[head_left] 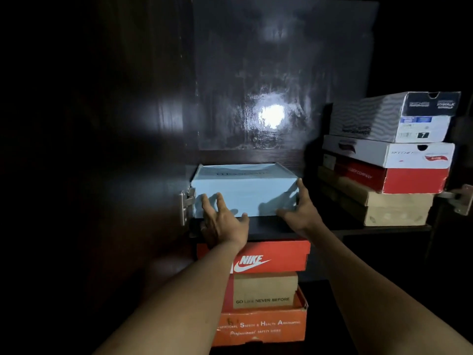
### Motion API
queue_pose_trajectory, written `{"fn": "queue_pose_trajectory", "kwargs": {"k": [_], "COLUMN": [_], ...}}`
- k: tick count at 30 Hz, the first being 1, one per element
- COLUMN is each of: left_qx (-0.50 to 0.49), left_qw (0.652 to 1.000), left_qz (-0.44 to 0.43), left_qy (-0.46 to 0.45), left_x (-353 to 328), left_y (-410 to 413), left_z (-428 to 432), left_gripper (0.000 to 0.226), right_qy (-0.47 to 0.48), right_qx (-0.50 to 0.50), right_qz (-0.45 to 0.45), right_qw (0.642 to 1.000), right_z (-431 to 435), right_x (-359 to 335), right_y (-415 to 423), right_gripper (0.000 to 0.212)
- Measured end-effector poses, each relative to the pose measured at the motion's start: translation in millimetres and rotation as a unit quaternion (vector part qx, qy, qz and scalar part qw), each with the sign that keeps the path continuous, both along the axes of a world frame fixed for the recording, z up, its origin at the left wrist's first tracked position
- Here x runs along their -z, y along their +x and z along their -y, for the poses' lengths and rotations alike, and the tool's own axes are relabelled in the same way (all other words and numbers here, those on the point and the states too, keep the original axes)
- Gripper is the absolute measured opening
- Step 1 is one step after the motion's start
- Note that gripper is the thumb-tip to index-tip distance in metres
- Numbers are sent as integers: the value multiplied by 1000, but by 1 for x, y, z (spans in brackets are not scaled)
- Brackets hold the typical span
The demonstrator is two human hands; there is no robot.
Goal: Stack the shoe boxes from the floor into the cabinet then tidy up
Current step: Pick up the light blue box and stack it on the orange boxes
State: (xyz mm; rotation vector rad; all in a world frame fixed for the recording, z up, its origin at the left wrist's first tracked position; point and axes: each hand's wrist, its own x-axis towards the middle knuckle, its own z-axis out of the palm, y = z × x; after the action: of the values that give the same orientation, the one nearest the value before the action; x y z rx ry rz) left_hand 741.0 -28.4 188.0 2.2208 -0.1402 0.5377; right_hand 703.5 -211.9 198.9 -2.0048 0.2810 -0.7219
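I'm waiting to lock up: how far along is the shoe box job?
Done: a stack of boxes sits on the right of the shelf; the Nike box tops another below. In hand: left hand and right hand press on the light blue box. Left: unclear, the floor is out of view.

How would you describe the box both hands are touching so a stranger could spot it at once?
Look in the dark cabinet, on the shelf above the orange Nike box. At its left end, beside a metal hinge, sits the pale blue box. It is the only blue one and stands alone; the boxes to its right are stacked.
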Motion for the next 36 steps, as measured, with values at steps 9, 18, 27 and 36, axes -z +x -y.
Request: {"fn": "queue_pose_trajectory", "kwargs": {"k": [9,18,27,36], "left_qx": [3,107,232,358], "left_qw": [990,986,964,906], "left_qz": [-59,-123,-118,-34], "left_qy": [127,15,63,222], "left_x": [-9,-19,-41,-53], "left_y": [15,8,-86,-232], "left_z": [-5,-15,-29,-57], "left_gripper": [91,102,83,81], "right_qy": [-18,13,-50,-186], "right_qx": [-3,-52,33,112], "right_qz": [-31,-11,-131,-289], "right_qw": [999,998,990,933], "right_z": [4,8,-36,-75], "right_x": [-3,5,-34,-58], "right_y": [20,0,-150,-332], "right_gripper": [120,116,112,76]}}
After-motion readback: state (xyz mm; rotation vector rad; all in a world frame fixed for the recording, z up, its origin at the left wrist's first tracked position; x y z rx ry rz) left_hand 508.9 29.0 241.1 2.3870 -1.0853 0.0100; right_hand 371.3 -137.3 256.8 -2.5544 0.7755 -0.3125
